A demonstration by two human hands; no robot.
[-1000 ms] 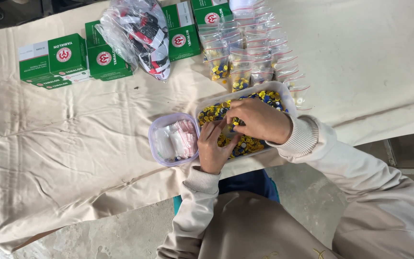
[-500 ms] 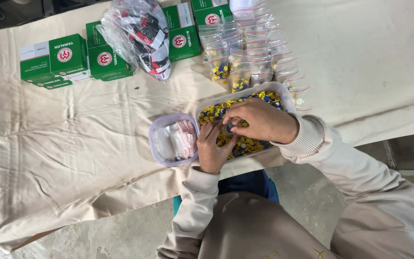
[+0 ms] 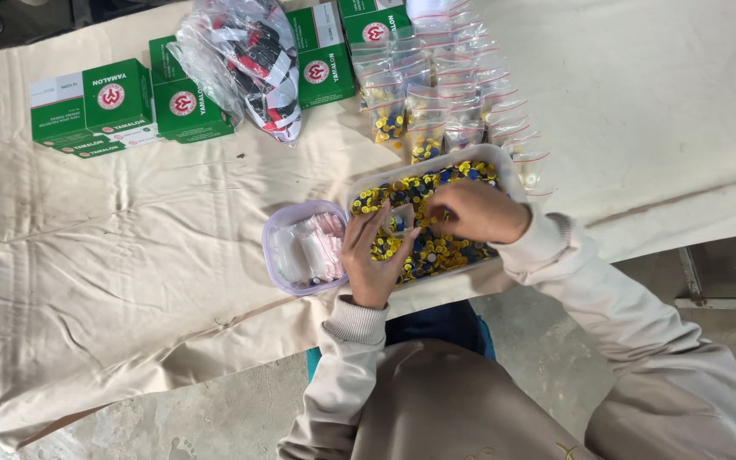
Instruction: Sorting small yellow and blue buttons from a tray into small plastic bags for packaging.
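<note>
My left hand [image 3: 370,260] holds a small clear zip bag [image 3: 399,218] upright over the near-left part of a clear plastic tray [image 3: 507,169]. The tray is full of small yellow and blue round pieces [image 3: 440,249]. My right hand [image 3: 477,211] hovers over the tray with its fingers curled. Its fingertips are pinched together just beside the bag's mouth, and what they pinch is too small to see.
A small clear tub [image 3: 276,228] of empty zip bags stands left of the tray. Filled zip bags [image 3: 457,94] lie behind it. Green boxes [image 3: 112,98] and a plastic sack of red, black and white items [image 3: 253,55] sit at the back of the cloth-covered table [image 3: 129,281].
My right hand has lifted from the pieces and shifted left toward the bag's mouth. My left hand has stayed in place with the bag.
</note>
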